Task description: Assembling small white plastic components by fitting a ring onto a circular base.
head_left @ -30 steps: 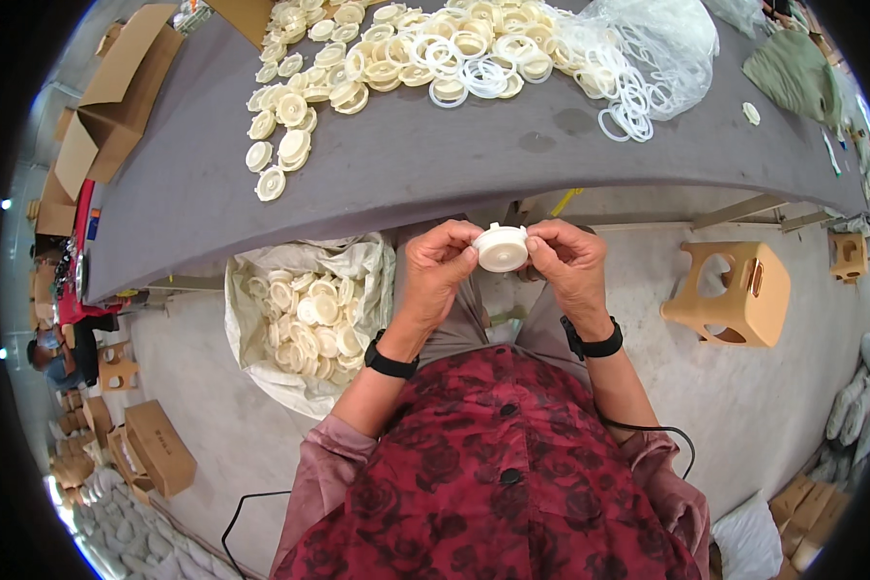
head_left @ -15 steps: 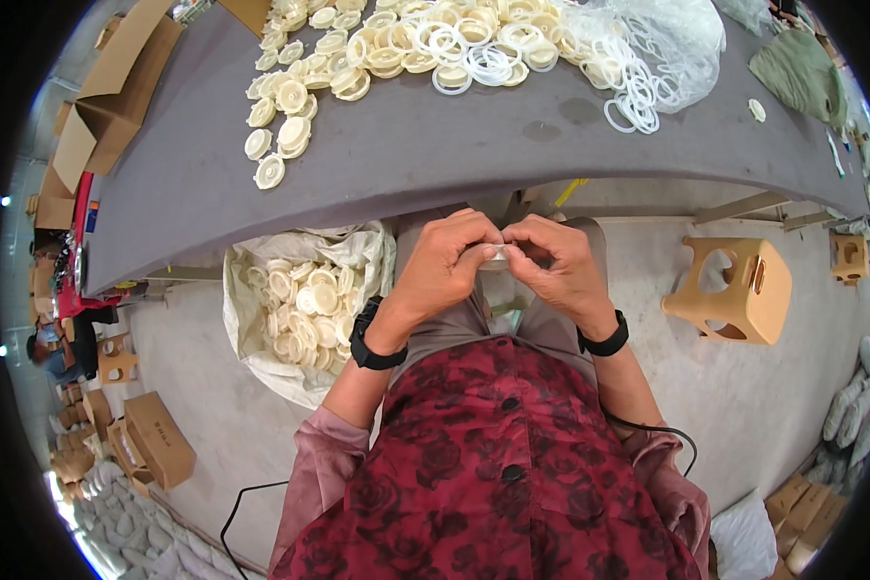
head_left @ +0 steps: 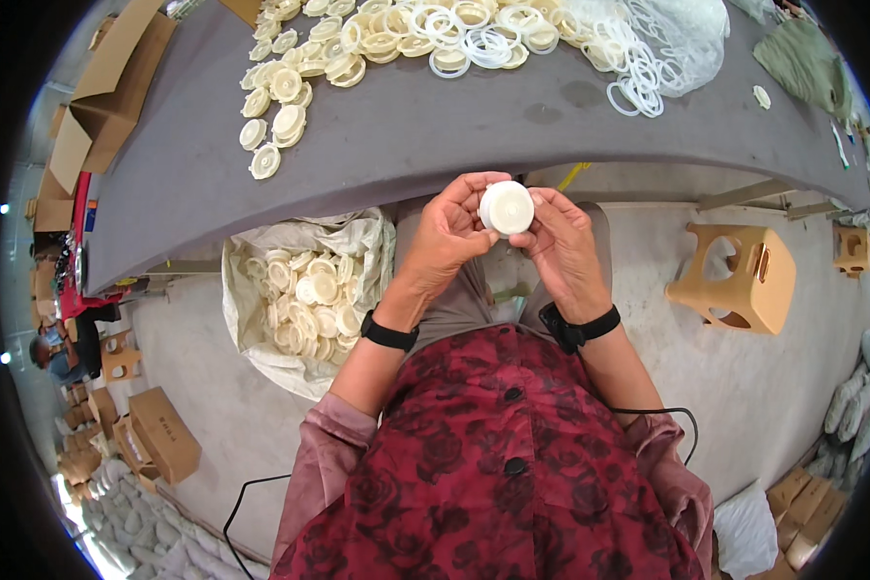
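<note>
Hands meet at centre, just below the tabletop [head_left: 435, 145] edge. Left hand [head_left: 447, 237] and right hand [head_left: 561, 246] both grip one round white cap [head_left: 506, 207], flat face up toward the camera. Left fingers [head_left: 474, 186] curl over its upper left rim, thumb tucked on the near side; right fingers wrap the right rim and underside. Both sets closed tight round the cap, no gap seen betw. fingers and plastic. Cap sits between the two hands, held in air above the lap, clear of the tabletop.

Black bands on both wrists. Left of the left fingers, lower down on the floor: white sack [head_left: 261, 333], mouth open, full of cream caps [head_left: 304, 300]. Beyond the fingers, on the grey tabletop: loose spread of more cream caps w/ clear rings [head_left: 483, 43] mixed in, thinner rings [head_left: 633, 82] trailing right by a clear bag. Right of the right fingers, well apart: tan plastic stool [head_left: 744, 275] on the floor. Far left: cardboard boxes [head_left: 97, 106].
</note>
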`<state>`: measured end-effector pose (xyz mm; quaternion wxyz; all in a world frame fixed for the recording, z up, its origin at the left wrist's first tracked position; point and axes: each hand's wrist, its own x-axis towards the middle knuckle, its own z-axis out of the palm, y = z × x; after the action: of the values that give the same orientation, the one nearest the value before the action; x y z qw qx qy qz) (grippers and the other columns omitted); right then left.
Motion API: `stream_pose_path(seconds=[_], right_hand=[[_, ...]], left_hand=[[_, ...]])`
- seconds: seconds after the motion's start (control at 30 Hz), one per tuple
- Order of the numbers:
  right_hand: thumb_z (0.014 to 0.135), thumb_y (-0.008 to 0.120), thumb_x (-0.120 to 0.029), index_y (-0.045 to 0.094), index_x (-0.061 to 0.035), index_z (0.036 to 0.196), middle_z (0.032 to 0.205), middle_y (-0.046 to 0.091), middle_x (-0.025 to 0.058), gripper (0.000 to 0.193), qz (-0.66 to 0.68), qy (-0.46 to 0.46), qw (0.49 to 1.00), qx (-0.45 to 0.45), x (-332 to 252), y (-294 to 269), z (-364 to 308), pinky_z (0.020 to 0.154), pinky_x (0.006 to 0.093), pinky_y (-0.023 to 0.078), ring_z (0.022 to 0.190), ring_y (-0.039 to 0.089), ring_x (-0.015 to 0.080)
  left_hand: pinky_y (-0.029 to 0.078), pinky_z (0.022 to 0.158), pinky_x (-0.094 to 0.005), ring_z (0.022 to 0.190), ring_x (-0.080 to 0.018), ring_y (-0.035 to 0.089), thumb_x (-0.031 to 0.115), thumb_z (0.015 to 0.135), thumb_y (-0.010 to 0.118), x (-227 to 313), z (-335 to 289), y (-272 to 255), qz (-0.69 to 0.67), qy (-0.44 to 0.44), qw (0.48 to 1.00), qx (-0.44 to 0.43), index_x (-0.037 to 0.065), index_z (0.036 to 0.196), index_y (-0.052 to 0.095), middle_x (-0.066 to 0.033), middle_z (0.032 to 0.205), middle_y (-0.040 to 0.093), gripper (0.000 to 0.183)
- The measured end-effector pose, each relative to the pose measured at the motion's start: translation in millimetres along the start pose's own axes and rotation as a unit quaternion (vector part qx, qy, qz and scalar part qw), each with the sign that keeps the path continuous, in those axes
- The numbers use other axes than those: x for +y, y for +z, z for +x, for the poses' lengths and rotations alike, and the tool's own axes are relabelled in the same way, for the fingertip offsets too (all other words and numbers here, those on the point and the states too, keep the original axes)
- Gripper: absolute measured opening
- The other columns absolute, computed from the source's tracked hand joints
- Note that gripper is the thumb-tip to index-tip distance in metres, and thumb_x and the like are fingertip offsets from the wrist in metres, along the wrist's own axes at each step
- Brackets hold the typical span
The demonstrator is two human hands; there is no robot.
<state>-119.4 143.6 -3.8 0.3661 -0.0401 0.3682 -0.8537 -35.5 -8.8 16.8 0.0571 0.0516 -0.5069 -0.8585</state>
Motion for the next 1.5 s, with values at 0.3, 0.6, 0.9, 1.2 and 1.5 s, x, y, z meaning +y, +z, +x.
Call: stream_pose_path(seconds=[0.3,0.6,0.9,1.2,1.5], right_hand=[[0.098,0.064,-0.014,0.065,-0.0014,0.111,0.1,0.067,0.0047,0.018,0.128,0.004,0.988,0.089,29.2,2.9,-4.0,0.064,0.0235,0.056,0.089,0.063,0.0096],[0.095,0.063,-0.006,0.066,0.0017,0.104,0.092,0.068,0.006,0.012,-0.074,-0.086,0.993,0.006,10.3,-7.2,-5.5,0.058,0.0257,0.053,0.069,0.062,0.0103],[0.096,0.065,-0.011,0.069,0.0019,0.1,0.09,0.067,0.0037,0.014,-0.246,-0.051,0.964,-0.087,3.1,0.9,6.1,0.064,0.0241,0.056,0.077,0.063,0.0087],[0.091,0.067,-0.01,0.07,0.0009,0.106,0.101,0.066,0.0121,0.018,-0.503,-0.2,0.841,-0.013,-71.8,7.0,76.3,0.065,0.0288,0.054,0.082,0.066,0.0171],[0.09,0.069,-0.039,0.055,-0.0029,0.135,0.134,0.054,0.0244,0.06,-0.712,-0.388,0.577,-0.096,-132.4,21.2,258.1,0.106,0.0486,0.039,0.128,0.047,0.0411]], left_hand=[[0.048,0.096,-0.0277,0.111,-0.0127,0.059,-0.009,0.08,0.064,-31.8,3.3,20.4,0.09,0.098,0.983,0.124,0.001,0.14,0.046,-0.0063,0.117,0.062,0.062],[0.052,0.093,-0.0294,0.111,-0.0166,0.063,-0.01,0.082,0.062,-27.5,-9.0,-3.2,0.097,0.101,0.987,0.075,-0.005,0.135,0.051,-0.0113,0.123,0.063,0.054],[0.048,0.091,-0.0283,0.099,-0.0133,0.064,0.013,0.093,0.061,-5.8,-38.6,-39.8,0.139,-0.004,0.988,0.069,-0.005,0.114,0.065,-0.0067,0.105,0.069,0.028],[0.049,0.086,-0.04,0.092,-0.0319,0.064,0.015,0.082,0.073,108.7,-139.6,-102.7,0.701,-0.106,0.695,0.122,0.0,0.101,0.072,-0.0157,0.102,0.07,0.024],[0.042,0.102,-0.0441,0.117,-0.0381,0.055,0.02,0.085,0.075,108.4,26.8,-91.6,0.686,0.206,0.68,0.156,0.003,0.133,0.057,-0.0194,0.127,0.061,0.054]])
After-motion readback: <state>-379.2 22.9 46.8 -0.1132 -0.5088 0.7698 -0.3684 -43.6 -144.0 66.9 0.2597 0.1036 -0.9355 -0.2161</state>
